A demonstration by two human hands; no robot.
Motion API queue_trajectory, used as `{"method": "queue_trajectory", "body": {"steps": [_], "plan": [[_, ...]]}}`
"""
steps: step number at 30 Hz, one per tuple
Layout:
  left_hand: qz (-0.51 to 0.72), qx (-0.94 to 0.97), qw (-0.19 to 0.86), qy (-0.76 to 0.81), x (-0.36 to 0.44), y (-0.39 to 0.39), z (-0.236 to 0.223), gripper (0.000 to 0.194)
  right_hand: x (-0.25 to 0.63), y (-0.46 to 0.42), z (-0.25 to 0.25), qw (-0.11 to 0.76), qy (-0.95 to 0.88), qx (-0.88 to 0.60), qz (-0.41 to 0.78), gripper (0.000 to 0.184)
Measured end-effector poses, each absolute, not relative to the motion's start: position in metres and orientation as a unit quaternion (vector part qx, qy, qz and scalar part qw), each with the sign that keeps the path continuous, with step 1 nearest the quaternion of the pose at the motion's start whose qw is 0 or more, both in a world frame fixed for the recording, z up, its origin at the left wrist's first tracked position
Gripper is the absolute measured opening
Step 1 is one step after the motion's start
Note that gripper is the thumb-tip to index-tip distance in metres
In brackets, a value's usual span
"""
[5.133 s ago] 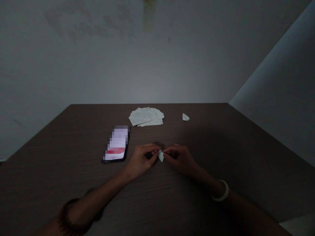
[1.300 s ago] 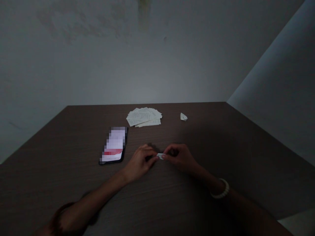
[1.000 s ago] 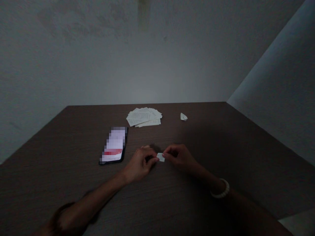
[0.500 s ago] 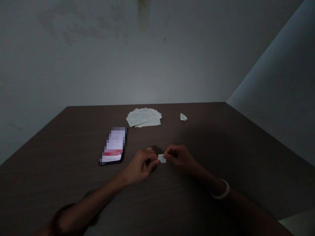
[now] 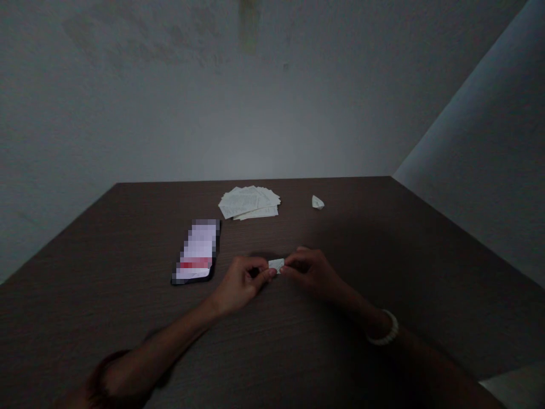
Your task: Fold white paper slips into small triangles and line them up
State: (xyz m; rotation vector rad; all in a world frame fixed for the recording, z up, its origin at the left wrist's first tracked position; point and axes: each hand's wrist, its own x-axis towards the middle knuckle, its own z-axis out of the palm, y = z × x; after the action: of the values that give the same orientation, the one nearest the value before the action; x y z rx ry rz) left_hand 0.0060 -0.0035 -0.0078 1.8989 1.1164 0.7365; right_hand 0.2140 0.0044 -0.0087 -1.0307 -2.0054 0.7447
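A small piece of folded white paper (image 5: 276, 264) is held just above the table between my two hands. My left hand (image 5: 242, 284) pinches its left edge between thumb and fingers. My right hand (image 5: 313, 274) is closed on the right edge in the same kind of pinch. Fine marks show on the paper, too small to read. Its rear side and the fingertips behind it are hidden.
Printed paper sheets (image 5: 250, 203) lie fanned in a pile on the brown table (image 5: 140, 227). A small folded white paper shape (image 5: 317, 203) sits to their right. Left of my hands lies a phone (image 5: 198, 250) with its screen lit. A wall (image 5: 255, 125) rises behind.
Five seconds ago the paper looked like a narrow pointed shape; now it shows as a small rectangle. Over the last half second it has tilted and shifted slightly up and left between my fingers.
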Motion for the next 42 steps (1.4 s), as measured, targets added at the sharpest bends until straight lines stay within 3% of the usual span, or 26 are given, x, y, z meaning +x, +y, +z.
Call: {"method": "queue_trajectory", "body": {"steps": [8,17,27,42], "plan": [[0.34,0.78,0.362,0.381,0.0105,-0.0049,-0.003,0.023,0.2139,0.0003,-0.0112,0.35,-0.822,-0.386,0.232,0.007],[0.373,0.78,0.335,0.374,0.0091,-0.0022,0.0018,0.022,0.2111,0.0021,-0.0109,0.406,-0.82,-0.355,0.191,0.008],[0.433,0.792,0.265,0.338,0.0076,-0.0013,-0.0053,0.013,0.217,0.0027,-0.0111,0.398,-0.855,-0.32,0.088,0.011],[0.447,0.774,0.28,0.351,0.0087,-0.0042,-0.0015,0.012,0.2166,0.003,-0.0133,0.443,-0.834,-0.317,0.092,0.01]]}}
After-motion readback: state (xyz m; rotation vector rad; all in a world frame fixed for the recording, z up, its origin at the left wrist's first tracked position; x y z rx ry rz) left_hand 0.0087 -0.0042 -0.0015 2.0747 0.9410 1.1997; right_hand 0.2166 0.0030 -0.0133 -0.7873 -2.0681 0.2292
